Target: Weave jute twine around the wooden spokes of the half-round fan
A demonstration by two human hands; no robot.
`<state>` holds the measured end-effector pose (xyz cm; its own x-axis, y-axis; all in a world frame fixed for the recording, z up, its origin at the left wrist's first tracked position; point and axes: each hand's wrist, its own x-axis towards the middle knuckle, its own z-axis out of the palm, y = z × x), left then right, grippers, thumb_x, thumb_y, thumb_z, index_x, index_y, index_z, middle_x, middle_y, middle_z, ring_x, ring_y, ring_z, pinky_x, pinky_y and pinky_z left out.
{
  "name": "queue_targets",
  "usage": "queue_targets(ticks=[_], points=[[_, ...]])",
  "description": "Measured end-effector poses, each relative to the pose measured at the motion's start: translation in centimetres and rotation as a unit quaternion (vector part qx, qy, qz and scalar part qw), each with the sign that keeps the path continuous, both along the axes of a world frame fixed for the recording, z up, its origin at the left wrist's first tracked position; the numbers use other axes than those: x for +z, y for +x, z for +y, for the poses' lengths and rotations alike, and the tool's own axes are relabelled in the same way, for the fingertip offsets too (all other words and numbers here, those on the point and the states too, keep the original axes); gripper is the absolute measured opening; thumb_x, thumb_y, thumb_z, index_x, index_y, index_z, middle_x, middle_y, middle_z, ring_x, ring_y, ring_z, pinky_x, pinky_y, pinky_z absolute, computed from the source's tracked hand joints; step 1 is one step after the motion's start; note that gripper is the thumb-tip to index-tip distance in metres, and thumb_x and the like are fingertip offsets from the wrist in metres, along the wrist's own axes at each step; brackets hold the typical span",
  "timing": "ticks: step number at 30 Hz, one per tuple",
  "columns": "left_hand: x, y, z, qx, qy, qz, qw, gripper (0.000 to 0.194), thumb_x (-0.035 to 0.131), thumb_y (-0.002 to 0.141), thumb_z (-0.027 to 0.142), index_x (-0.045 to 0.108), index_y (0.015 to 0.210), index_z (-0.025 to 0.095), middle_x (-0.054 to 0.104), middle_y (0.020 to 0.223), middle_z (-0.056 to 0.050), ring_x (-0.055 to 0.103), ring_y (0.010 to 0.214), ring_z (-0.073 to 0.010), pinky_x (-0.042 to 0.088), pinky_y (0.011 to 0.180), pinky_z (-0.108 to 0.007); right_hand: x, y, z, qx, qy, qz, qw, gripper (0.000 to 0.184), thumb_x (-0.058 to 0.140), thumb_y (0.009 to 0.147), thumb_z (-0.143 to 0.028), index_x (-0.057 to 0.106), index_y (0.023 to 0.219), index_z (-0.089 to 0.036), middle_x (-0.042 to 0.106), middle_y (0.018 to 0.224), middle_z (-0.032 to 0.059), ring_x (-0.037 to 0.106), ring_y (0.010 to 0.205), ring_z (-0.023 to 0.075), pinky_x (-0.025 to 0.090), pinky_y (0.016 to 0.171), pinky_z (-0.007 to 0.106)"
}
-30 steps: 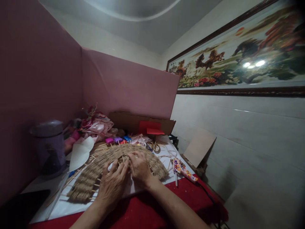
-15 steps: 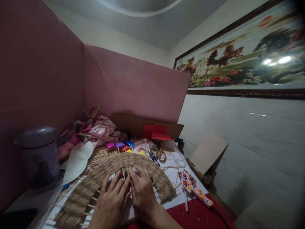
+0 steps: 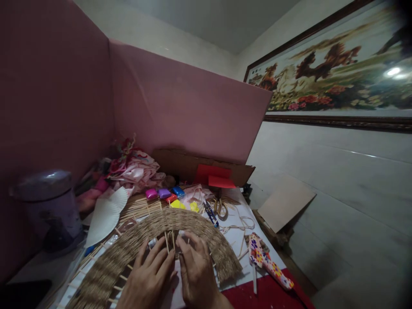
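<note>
A woven straw arch [image 3: 180, 216] with thin wooden sticks running through it spreads across the table. My left hand [image 3: 148, 272] lies palm down at its inner edge, fingers stretched and apart, close beside two bare sticks [image 3: 170, 242]. To the right of those sticks, my right hand [image 3: 198, 268] has its fingers bent, with thumb and forefinger brought together at the inner edge. What they pinch, if anything, is too small and dark to tell.
A flower-patterned glue gun [image 3: 270, 266] lies right, on red cloth. Scissors [image 3: 222, 211] and blue-handled cutters [image 3: 210, 213] lie behind the arch, near colourful packets [image 3: 164, 194]. White fan-shaped paper [image 3: 104, 219] and a lidded container [image 3: 48, 210] stand left. Pink board [image 3: 186, 111] rises behind.
My hands have moved slightly apart, uncovering more of the two sticks between them. The right thumb and forefinger have shifted right along the inner edge. The whole view has turned a little left.
</note>
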<state>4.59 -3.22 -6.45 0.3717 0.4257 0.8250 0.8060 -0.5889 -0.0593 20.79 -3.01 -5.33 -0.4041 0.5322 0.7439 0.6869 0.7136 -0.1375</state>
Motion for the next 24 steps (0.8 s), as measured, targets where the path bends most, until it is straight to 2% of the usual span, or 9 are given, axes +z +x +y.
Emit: queue_targets(ticks=[4,7,10,13,16,20,24], points=[[-0.7,-1.3,0.4,-0.01,0.049,0.075,0.996,0.023,0.054,0.085,0.026,0.065,0.103,0.017,0.069,0.104,-0.01,0.056,0.113,-0.0245,0.029,0.107,-0.043,-0.8,-0.3,0.3,-0.021,0.014,0.038,0.999,0.042,0.039,0.089,-0.017,0.045,0.13,-0.015,0.064,0.115,0.012,0.052,0.113,0.0263,0.044,0.09,0.043],[-0.9,-2.1,0.6,-0.018,0.074,0.09,0.993,0.024,0.051,0.085,0.023,0.066,0.103,0.017,0.068,0.105,-0.01,0.054,0.115,-0.0263,0.027,0.108,-0.045,-2.1,-0.9,0.7,-0.032,0.052,0.095,0.994,0.032,0.034,0.094,-0.025,0.053,0.119,-0.02,0.069,0.099,0.0088,0.057,0.099,0.0264,0.042,0.084,0.044],[0.0,-2.2,0.3,-0.04,0.103,0.115,0.987,0.028,0.041,0.09,0.021,0.067,0.098,0.017,0.07,0.102,-0.009,0.058,0.108,-0.0237,0.025,0.11,-0.045,-3.0,-1.4,0.9,0.005,0.11,0.091,0.99,0.025,0.04,0.092,-0.025,0.057,0.11,-0.021,0.071,0.083,0.0055,0.06,0.082,0.024,0.042,0.074,0.04],[1.1,-2.1,0.1,-0.058,0.098,0.137,0.984,0.032,0.037,0.091,0.018,0.068,0.092,0.018,0.071,0.1,-0.007,0.06,0.106,-0.0204,0.028,0.109,-0.038,-2.9,-2.0,0.9,0.014,0.117,0.128,0.985,0.021,0.04,0.092,-0.025,0.058,0.101,-0.024,0.07,0.073,0.0031,0.059,0.071,0.0212,0.041,0.068,0.038],[0.9,-1.6,0.1,-0.06,0.068,0.091,0.992,0.033,0.036,0.091,0.017,0.068,0.093,0.021,0.071,0.103,-0.004,0.059,0.109,-0.0174,0.031,0.107,-0.034,-2.0,-2.4,0.8,0.007,0.13,0.18,0.975,0.024,0.035,0.093,-0.025,0.058,0.087,-0.022,0.066,0.064,0.0016,0.056,0.064,0.0187,0.039,0.063,0.035],[-0.6,-0.7,0.1,-0.048,0.046,-0.053,0.996,0.038,0.031,0.092,0.017,0.069,0.086,0.023,0.071,0.101,-0.005,0.057,0.11,-0.0183,0.033,0.105,-0.037,-0.6,-2.6,0.5,0.026,0.126,0.171,0.977,0.027,0.035,0.093,-0.024,0.057,0.079,-0.021,0.064,0.061,0.0013,0.056,0.063,0.0171,0.038,0.061,0.033],[-1.6,-0.7,-0.1,-0.064,0.064,-0.074,0.993,0.036,0.033,0.091,0.016,0.068,0.086,0.022,0.072,0.097,-0.006,0.059,0.107,-0.019,0.034,0.103,-0.038,-0.2,-2.6,0.2,0.038,0.133,0.158,0.978,0.023,0.039,0.092,-0.024,0.058,0.078,-0.02,0.064,0.063,0.0013,0.056,0.066,0.0169,0.039,0.063,0.032]])
